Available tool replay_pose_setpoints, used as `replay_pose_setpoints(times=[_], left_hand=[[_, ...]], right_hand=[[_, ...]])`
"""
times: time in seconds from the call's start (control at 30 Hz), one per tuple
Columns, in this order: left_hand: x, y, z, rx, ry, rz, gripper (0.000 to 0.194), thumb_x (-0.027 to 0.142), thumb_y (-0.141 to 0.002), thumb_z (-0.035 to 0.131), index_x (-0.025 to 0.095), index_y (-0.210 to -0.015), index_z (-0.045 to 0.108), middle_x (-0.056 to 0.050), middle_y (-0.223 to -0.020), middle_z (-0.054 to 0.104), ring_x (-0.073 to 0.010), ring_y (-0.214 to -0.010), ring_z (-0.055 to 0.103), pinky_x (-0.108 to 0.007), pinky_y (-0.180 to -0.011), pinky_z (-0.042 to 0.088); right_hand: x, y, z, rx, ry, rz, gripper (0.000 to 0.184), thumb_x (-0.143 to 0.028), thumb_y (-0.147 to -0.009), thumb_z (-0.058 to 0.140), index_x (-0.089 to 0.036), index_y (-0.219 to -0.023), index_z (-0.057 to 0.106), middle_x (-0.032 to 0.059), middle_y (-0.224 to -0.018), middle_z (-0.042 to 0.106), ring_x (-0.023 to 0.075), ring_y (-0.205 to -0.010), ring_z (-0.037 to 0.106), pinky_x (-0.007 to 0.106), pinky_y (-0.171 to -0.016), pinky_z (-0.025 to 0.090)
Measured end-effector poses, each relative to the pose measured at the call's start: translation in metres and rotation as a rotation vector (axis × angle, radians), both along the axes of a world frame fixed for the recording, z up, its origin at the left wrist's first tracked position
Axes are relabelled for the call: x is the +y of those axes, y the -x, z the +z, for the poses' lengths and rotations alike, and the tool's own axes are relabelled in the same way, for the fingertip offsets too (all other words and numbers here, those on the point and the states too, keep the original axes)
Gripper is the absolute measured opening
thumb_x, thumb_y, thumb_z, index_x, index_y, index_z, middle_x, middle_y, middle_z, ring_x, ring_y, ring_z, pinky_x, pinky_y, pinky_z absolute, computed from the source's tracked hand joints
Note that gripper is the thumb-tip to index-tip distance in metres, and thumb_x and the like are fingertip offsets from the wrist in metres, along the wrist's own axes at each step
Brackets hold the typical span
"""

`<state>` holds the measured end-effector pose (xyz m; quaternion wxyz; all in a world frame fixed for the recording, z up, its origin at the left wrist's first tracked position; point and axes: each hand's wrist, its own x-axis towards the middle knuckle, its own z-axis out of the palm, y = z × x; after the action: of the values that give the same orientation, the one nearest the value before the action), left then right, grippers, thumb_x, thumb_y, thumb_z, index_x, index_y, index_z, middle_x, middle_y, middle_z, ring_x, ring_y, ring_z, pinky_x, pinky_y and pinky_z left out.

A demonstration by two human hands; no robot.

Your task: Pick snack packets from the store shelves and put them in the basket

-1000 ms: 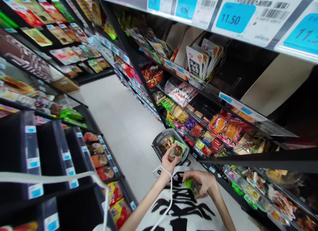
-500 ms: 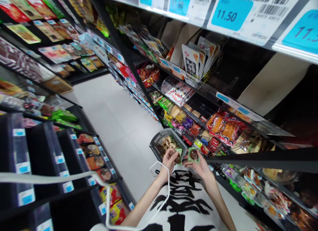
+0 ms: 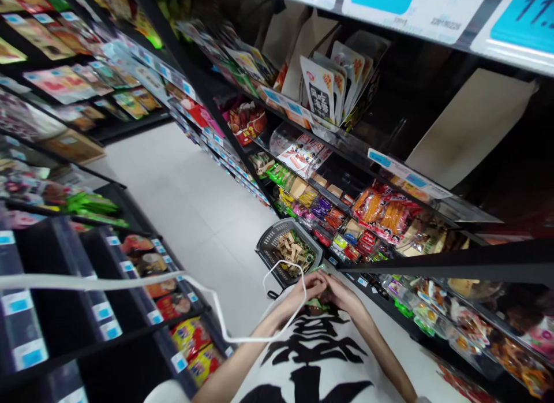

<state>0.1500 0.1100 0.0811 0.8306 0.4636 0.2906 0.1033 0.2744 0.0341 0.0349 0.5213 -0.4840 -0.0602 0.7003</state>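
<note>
Close in front of the black-and-white shirt (image 3: 303,362), my left hand (image 3: 312,286) and my right hand (image 3: 340,292) meet with fingers curled inward. Green snack packets (image 3: 318,303) with something brown inside show below and between the fingers; most of them is covered. How many packets each hand grips cannot be made out. Just beyond the hands is a grey shopping basket (image 3: 269,239), holding tan and green small packets (image 3: 295,248). A white cable (image 3: 220,310) loops across my left forearm.
On the right, a shelf rack (image 3: 433,264) carries bins of small wrapped snacks (image 3: 333,212) and upright white pouches (image 3: 320,91). A price-tag rail (image 3: 450,22) juts in close at the top. Shelving with red and yellow packets (image 3: 190,339) stands left of the pale floor aisle (image 3: 182,183).
My hands have drawn together and closer to my body, hiding most of the green packets they held apart before. The view has shifted slightly, and the basket's contents show more.
</note>
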Motion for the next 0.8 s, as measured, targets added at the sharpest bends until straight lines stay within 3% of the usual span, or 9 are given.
replay_pose_setpoints(times=[0.1,0.17,0.33,0.43,0.57,0.8], left_hand=[[0.003,0.01,0.002,-0.014,-0.127,-0.117,0.026,0.04,-0.074,0.079,0.018,-0.085,0.07,0.001,-0.067,0.059,-0.0131,-0.062,0.054,-0.024,-0.061,0.044],[0.003,0.017,0.006,0.018,-0.26,-0.147,0.028,0.035,-0.074,0.079,0.019,-0.095,0.071,-0.001,-0.078,0.064,-0.0152,-0.07,0.058,-0.026,-0.067,0.047],[-0.001,0.029,0.008,0.109,-0.566,-0.121,0.058,0.03,-0.065,0.085,0.025,-0.119,0.065,-0.006,-0.113,0.064,-0.025,-0.106,0.06,-0.036,-0.095,0.047],[-0.001,0.028,0.002,0.136,-0.623,-0.129,0.071,0.031,-0.06,0.088,0.026,-0.126,0.061,-0.008,-0.121,0.061,-0.0277,-0.112,0.058,-0.04,-0.1,0.046],[0.005,0.019,0.0,0.157,-0.708,-0.205,0.07,0.03,-0.059,0.089,0.027,-0.124,0.064,-0.007,-0.116,0.064,-0.0289,-0.108,0.061,-0.042,-0.099,0.046],[0.003,-0.003,0.025,0.097,-0.763,-0.363,0.07,0.022,-0.055,0.09,0.027,-0.122,0.067,-0.006,-0.118,0.067,-0.0268,-0.108,0.063,-0.038,-0.097,0.049]], right_hand=[[-0.003,0.002,-0.002,-0.058,0.041,-0.025,0.04,-0.058,-0.075,0.075,-0.021,-0.084,0.064,-0.0039,-0.064,0.06,0.0135,-0.059,0.057,0.025,-0.055,0.047],[-0.003,0.001,0.001,-0.091,0.052,-0.114,0.041,-0.058,-0.075,0.075,-0.021,-0.089,0.065,-0.0024,-0.07,0.064,0.0149,-0.065,0.061,0.025,-0.059,0.048],[0.001,0.004,0.017,-0.079,0.099,-0.304,0.047,-0.061,-0.074,0.074,-0.019,-0.095,0.065,0.0026,-0.084,0.071,0.0185,-0.071,0.067,0.028,-0.063,0.052],[0.0,0.006,0.026,-0.017,0.08,-0.336,0.045,-0.059,-0.074,0.075,-0.019,-0.091,0.065,0.0047,-0.085,0.073,0.0216,-0.077,0.069,0.03,-0.064,0.053],[-0.004,0.002,0.028,0.019,0.085,-0.407,0.043,-0.056,-0.074,0.076,-0.019,-0.092,0.066,0.0047,-0.088,0.074,0.0226,-0.081,0.069,0.031,-0.066,0.054],[-0.009,-0.01,0.022,0.128,0.251,-0.41,0.045,-0.058,-0.073,0.074,-0.016,-0.088,0.067,0.005,-0.075,0.074,0.0208,-0.063,0.069,0.027,-0.055,0.051]])
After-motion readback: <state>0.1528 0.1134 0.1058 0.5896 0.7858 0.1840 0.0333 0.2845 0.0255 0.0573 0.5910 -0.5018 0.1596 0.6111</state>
